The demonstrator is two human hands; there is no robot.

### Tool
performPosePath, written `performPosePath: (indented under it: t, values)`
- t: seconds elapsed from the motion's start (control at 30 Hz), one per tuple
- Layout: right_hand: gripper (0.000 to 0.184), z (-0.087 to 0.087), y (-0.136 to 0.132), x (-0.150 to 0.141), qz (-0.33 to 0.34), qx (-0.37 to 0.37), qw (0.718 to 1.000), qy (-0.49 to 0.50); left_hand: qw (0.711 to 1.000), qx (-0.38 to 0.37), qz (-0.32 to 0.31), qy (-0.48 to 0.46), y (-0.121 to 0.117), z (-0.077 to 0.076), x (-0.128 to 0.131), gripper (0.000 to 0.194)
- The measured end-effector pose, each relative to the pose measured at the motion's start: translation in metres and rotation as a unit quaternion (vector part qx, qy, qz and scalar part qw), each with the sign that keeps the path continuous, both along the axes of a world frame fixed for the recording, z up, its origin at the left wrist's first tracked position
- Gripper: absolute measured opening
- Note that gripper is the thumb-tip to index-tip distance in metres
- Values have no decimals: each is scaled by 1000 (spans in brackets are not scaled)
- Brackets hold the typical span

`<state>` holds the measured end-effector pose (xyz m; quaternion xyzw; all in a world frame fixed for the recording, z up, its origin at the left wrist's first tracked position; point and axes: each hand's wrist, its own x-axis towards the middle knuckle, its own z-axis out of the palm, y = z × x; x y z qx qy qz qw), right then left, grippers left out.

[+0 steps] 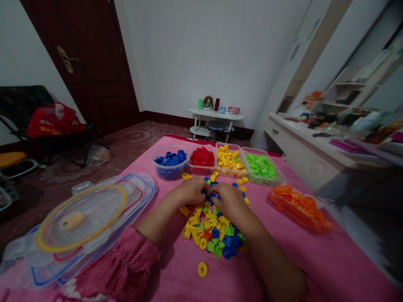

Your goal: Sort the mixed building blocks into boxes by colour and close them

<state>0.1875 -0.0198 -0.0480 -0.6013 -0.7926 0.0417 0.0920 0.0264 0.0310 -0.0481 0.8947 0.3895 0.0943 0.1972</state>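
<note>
A loose pile of toy building blocks [204, 222], mostly yellow with green, blue and a few red ones, lies on the pink cloth. At the pile's far side my left hand [194, 189] has its fingers curled down among the pieces. Close beside it, my right hand [229, 200] bends its fingers over some blue blocks. Both sets of fingertips nearly meet, and what they grip is hidden. A yellow ring piece [202, 269] lies apart, nearer to me.
Beyond the pile stand tubs of blue blocks [171, 159], red blocks [202, 157], yellow blocks [229, 158] and green blocks [260, 166]. A container of orange blocks [300, 205] is at the right. Stacked clear lids [91, 218] cover the left of the pink-covered table [176, 272].
</note>
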Motion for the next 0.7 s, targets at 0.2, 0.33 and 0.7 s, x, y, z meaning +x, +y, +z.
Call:
performPosePath:
  t: [0.2, 0.33, 0.7]
  values:
    - [24, -11, -3, -6, -6, -27, 999, -28, 995, -68, 7, -67, 8, -5, -7, 34]
    - [22, -12, -5, -9, 9, -18, 999, -26, 986, -117, 24, -115, 12, -10, -7, 37]
    - [20, 24, 12, 27, -9, 113, 977, 180, 680, -542, 134, -476, 2, 9, 5, 29]
